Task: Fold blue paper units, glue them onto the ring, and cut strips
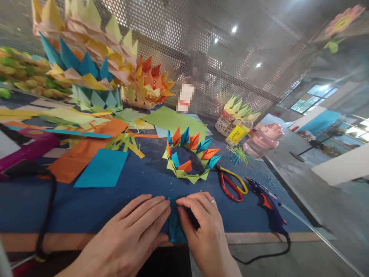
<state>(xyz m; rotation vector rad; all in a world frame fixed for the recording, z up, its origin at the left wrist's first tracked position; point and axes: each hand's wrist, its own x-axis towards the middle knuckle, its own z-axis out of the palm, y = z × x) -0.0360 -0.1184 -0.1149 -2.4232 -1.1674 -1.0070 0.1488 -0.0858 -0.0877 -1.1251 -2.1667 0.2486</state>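
Observation:
A small teal folded paper piece (174, 227) lies at the near edge of the blue table (121, 200). My left hand (135, 231) lies flat beside it, fingers stretched and pressing its left side. My right hand (201, 221), a ring on one finger, curls over its right side with fingertips pinching the top fold. Just beyond the hands sits a ring of folded paper points (190, 156) in green, orange and teal.
Red-and-yellow scissors (232, 184) and a blue glue gun (269, 207) lie right of the ring. Loose teal (102, 168) and orange sheets (75, 157) lie left. Large paper constructions (83, 57) and a pink glue gun (25, 148) stand at back left, plastic jars (262, 140) at back right.

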